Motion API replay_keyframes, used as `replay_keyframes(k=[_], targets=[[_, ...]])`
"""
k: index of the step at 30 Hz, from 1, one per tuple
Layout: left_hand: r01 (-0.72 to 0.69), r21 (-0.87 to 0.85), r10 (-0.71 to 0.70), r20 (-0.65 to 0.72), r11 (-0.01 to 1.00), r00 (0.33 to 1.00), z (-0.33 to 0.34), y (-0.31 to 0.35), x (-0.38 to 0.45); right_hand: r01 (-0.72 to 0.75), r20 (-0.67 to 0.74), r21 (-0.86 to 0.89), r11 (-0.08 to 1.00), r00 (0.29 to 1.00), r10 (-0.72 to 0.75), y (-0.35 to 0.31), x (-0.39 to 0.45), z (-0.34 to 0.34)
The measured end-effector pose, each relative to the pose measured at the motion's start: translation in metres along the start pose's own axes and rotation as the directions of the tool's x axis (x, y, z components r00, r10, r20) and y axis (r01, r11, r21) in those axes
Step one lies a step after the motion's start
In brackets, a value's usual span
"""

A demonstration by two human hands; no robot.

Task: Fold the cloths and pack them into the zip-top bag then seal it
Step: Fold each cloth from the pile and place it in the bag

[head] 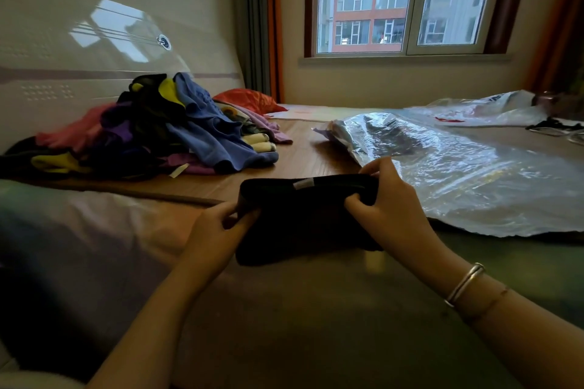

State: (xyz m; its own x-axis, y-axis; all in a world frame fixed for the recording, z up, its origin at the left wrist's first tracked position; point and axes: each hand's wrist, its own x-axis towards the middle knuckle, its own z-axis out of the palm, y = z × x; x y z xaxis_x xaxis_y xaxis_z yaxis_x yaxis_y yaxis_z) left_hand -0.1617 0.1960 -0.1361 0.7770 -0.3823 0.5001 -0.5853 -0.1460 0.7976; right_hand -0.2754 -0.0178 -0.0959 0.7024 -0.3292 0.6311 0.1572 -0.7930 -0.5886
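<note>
Black cloth [303,218] held up in the middle foreground, stretched between both hands just above the near edge of the wooden surface [303,151]. Left hand [218,230] gripping its left end, thumb and curled fingers pinching the fabric. Right hand [388,199] gripping the right end, fingers wrapped over the top edge, thumb tucked under. Small white label [304,183] showing along the cloth's upper band. Silver bangle [464,284] on the right wrist.

Zip-top bag [474,167] lying flat on the surface to the right, clear and crinkled, just beyond the right hand, with something dark visible through the plastic at its far end. Pile of cloths [151,133] heaped at the left rear, well apart from the bag: blue, purple, pink, black and yellow pieces tangled together. Red plastic bag [249,98] behind the pile. White plastic bag [486,107] at the far right, beneath the window [404,0].
</note>
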Motion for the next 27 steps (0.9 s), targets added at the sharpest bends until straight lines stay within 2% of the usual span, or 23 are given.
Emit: replay_keyframes(k=[6, 10, 12, 14, 16, 18, 20, 23, 27], targets=[[0.105, -0.021, -0.107, -0.123, 0.994, 0.987, 0.011, -0.016, 0.026, 0.035, -0.017, -0.202, 0.979, 0.999, -0.039, 0.007, 0.028, 0.031], [0.027, 0.13, 0.005, -0.233, 0.991, 0.972, 0.021, -0.022, 0.047, -0.128, -0.036, -0.315, 0.94, 0.992, 0.123, 0.023, 0.047, 0.056], [0.027, 0.157, 0.017, -0.268, 0.987, 0.963, 0.027, -0.025, 0.057, -0.222, -0.056, -0.361, 0.906, 0.975, 0.216, 0.033, 0.057, 0.066], [0.107, 0.238, -0.042, -0.264, 0.965, 0.963, 0.032, -0.033, 0.064, -0.268, -0.053, -0.449, 0.852, 0.96, 0.274, 0.042, 0.065, 0.073], [0.264, 0.383, -0.174, -0.254, 0.885, 0.951, 0.036, -0.037, 0.068, -0.272, -0.008, -0.566, 0.778, 0.946, 0.325, 0.048, 0.07, 0.079], [0.389, 0.404, -0.301, -0.267, 0.827, 0.916, 0.039, -0.033, 0.071, -0.26, 0.044, -0.617, 0.742, 0.931, 0.363, 0.051, 0.074, 0.083], [0.468, 0.313, -0.401, -0.256, 0.826, 0.879, 0.041, -0.028, 0.076, -0.238, 0.093, -0.619, 0.749, 0.924, 0.371, 0.054, 0.077, 0.084], [0.582, 0.046, -0.572, -0.142, 0.812, 0.808, 0.038, -0.021, 0.079, -0.215, 0.131, -0.563, 0.798, 0.931, 0.342, 0.053, 0.074, 0.081], [0.611, -0.293, -0.636, 0.015, 0.735, 0.772, 0.03, -0.002, 0.069, -0.176, 0.202, -0.452, 0.874, 0.935, 0.293, 0.04, 0.059, 0.067]])
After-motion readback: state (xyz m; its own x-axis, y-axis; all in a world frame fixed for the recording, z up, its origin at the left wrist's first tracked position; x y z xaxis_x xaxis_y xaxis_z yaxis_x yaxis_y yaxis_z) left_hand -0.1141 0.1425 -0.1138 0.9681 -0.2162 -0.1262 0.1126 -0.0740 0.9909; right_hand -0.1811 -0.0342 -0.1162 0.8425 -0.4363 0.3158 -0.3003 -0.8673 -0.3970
